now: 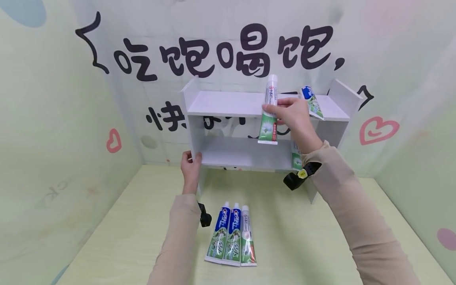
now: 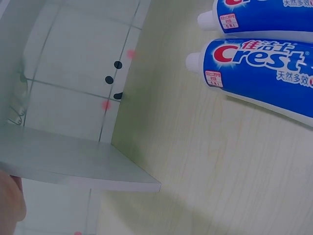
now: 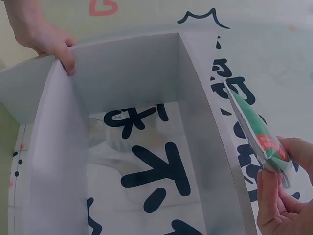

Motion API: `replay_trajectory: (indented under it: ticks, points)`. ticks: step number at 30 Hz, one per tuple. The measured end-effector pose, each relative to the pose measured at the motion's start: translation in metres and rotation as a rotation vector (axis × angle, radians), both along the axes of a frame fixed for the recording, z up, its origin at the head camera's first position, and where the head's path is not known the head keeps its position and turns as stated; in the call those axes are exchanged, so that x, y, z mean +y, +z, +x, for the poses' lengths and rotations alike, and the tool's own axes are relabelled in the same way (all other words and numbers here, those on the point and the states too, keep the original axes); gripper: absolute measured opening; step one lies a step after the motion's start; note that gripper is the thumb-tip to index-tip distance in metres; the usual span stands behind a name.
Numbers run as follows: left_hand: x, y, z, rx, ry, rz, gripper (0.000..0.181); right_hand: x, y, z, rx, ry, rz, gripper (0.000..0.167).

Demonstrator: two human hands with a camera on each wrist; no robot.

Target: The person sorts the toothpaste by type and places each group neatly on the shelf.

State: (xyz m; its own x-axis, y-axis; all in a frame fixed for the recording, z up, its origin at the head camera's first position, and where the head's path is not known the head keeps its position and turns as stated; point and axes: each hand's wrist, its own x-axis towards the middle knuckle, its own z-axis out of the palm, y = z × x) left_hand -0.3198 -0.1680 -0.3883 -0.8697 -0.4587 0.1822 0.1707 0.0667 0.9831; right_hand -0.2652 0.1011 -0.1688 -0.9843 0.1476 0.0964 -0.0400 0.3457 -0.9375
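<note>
My right hand (image 1: 295,113) pinches a white-and-green toothpaste tube (image 1: 268,128) between thumb and fingers. Cap up, the tube stands in front of the upper board of a white two-tier shelf (image 1: 228,103). In the right wrist view the same toothpaste tube (image 3: 257,129) appears edge-on beside the shelf. My left hand (image 1: 191,170) grips the shelf's left side at the lower board, its thumb over the edge. A blue-and-green toothpaste tube (image 1: 312,102) leans on the upper board at the right. Behind my right forearm, another green-and-white tube (image 1: 296,156) is partly hidden on the lower board.
On the pale table (image 1: 117,237), two blue-and-green Crest tubes (image 1: 233,237) and one white-and-green tube (image 1: 247,237) lie side by side, caps toward the shelf. Behind the shelf rises a wall (image 1: 228,16) with large black characters.
</note>
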Motion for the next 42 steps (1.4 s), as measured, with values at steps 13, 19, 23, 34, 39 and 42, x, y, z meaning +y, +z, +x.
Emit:
replay_trajectory:
  ticks: [13, 19, 23, 34, 39, 42]
  points:
    - [0.000, 0.000, -0.002, 0.001, 0.009, 0.005, 0.028, -0.002, 0.017, -0.022, -0.023, -0.037, 0.005, 0.053]
    - [0.000, 0.002, -0.003, 0.010, 0.000, 0.007, 0.029, -0.001, 0.020, -0.030, -0.030, -0.058, 0.040, 0.051]
    - [0.000, 0.002, -0.003, 0.006, -0.004, 0.008, 0.029, -0.002, 0.023, -0.036, -0.042, -0.062, 0.101, 0.050]
    - [0.000, -0.001, -0.001, -0.004, -0.009, 0.017, 0.029, -0.006, 0.022, -0.050, -0.077, -0.075, 0.281, 0.047]
    - [0.001, 0.000, 0.001, -0.011, 0.001, 0.007, 0.028, -0.004, 0.016, -0.055, -0.021, -0.086, 0.362, 0.043]
    - [0.000, 0.001, 0.000, -0.004, 0.012, 0.002, 0.028, -0.004, 0.016, -0.055, 0.005, -0.079, 0.383, 0.041]
